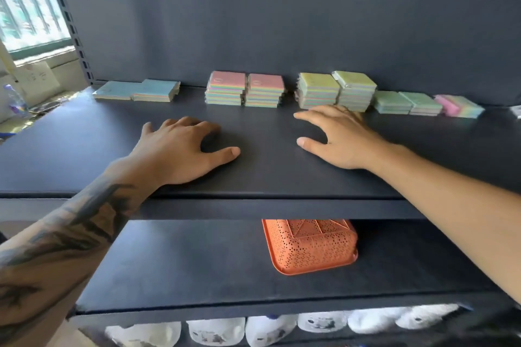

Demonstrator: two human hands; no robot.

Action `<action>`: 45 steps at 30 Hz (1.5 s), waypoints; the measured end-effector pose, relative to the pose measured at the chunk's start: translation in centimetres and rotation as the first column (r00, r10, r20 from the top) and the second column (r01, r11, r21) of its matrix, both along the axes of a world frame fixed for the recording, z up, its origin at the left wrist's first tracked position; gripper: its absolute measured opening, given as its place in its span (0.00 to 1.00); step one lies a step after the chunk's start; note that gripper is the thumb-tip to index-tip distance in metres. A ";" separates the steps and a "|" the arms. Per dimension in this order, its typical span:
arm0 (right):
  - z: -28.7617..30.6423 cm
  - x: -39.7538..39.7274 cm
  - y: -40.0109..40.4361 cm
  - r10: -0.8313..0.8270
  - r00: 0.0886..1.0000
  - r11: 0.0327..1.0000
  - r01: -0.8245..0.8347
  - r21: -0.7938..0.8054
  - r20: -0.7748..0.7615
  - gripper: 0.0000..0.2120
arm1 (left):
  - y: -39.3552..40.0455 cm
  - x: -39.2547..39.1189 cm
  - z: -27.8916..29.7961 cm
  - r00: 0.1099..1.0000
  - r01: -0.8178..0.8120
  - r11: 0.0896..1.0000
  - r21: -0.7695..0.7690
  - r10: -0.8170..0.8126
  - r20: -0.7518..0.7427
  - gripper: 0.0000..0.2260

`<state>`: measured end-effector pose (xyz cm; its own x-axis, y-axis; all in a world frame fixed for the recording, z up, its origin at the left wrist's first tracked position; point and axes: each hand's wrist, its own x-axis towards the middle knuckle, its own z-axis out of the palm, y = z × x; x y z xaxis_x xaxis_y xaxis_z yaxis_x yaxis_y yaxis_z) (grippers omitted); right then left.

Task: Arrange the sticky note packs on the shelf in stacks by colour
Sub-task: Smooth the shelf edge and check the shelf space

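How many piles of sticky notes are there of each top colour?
Blue-topped piles: 2
Pink-topped piles: 2
Yellow-topped piles: 2
Green-topped piles: 2
Pink pack lying at the far right: 1
Total: 9

Left hand point(180, 149) palm down on the top shelf point(84, 132) near its front edge, fingers loosely bent, thumb stretched toward the right. Holds nothing. Left forearm tattooed, reaching in from the lower left corner. Right hand point(338, 138) palm down on the same shelf, fingers spread and nearly straight, thumb pointing left, empty. Right forearm bare, entering from the right edge.
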<state>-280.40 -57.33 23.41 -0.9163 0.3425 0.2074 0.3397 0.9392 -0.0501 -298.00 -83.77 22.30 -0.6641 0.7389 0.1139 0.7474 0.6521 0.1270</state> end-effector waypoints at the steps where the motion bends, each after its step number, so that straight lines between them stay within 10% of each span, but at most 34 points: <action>1: -0.2 1.3 0.1 -0.012 1.000 1.000 0.012 -0.014 0.013 0.29 | 0.7 1.5 0.1 1.000 0.028 1.000 -0.006 -0.028 0.000 0.41; 15: -2.1 33.8 6.2 -0.070 0.997 0.950 0.079 -0.302 0.038 0.30 | 14.2 29.8 -1.5 0.995 0.102 0.995 -0.007 -0.102 0.021 0.31; 25: -3.5 59.8 18.7 -0.302 0.952 0.867 0.299 -0.399 0.057 0.26 | 30.9 55.3 -1.7 0.867 0.485 0.874 -0.032 -0.476 0.148 0.29; 37: -2.6 74.4 38.0 -0.500 0.865 0.808 0.479 -0.343 0.031 0.22 | 56.6 69.7 0.3 0.710 0.702 0.711 0.044 -0.703 0.032 0.26; 45: 2.2 77.4 55.1 -0.522 0.853 0.825 0.511 -0.241 0.023 0.22 | 75.7 71.1 3.8 0.792 0.594 0.790 0.155 -0.607 0.061 0.30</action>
